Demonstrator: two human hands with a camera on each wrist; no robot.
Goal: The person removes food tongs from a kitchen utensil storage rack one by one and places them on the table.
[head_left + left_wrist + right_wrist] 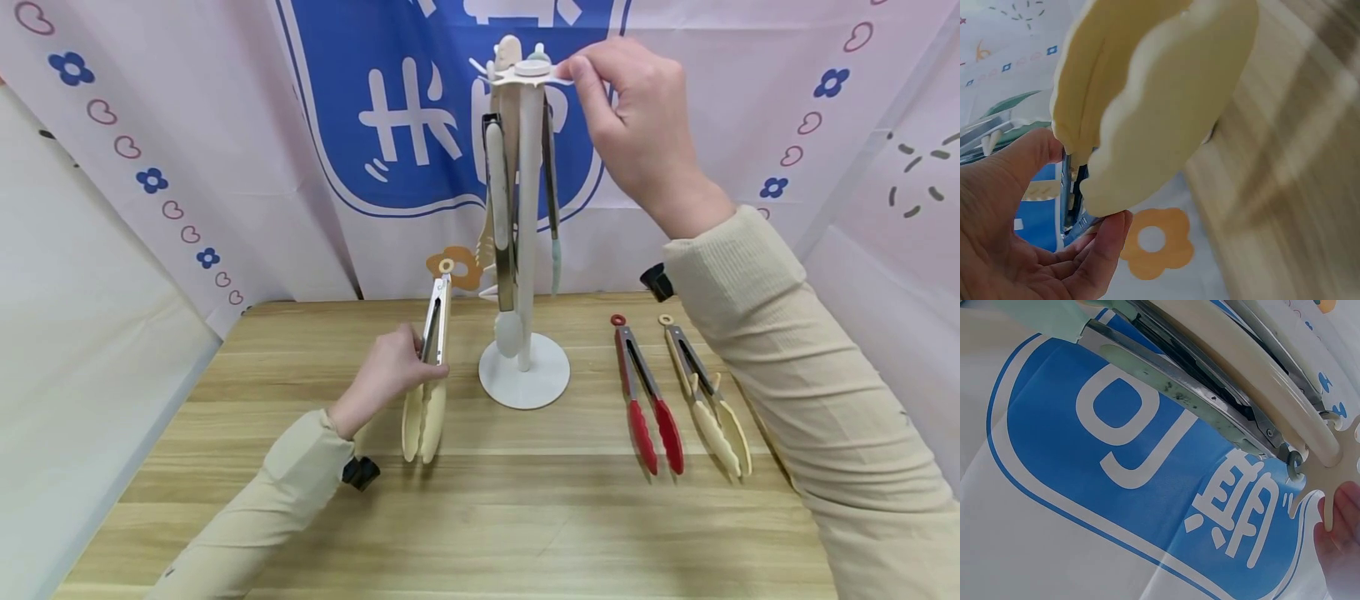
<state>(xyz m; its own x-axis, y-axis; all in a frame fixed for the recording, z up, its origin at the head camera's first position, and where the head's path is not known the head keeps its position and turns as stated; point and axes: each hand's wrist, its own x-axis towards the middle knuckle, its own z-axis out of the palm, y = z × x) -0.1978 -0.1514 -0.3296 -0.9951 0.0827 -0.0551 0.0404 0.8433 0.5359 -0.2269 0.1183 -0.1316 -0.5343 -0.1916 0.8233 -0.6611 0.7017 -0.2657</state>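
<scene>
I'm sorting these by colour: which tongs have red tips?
The red tongs on the table, just left of a cream pair; they're the only tongs in view with red tips.

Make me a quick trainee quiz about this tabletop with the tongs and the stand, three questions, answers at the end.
1. What does the left grip hold?
2. True or false: the right grip touches the white stand at its base.
3. Right of the stand, the tongs lying nearest it on the table are: A, cream; B, red; C, blue.

Key: 1. Cream tongs. 2. False; at its top. 3. B, the red tongs.
</scene>
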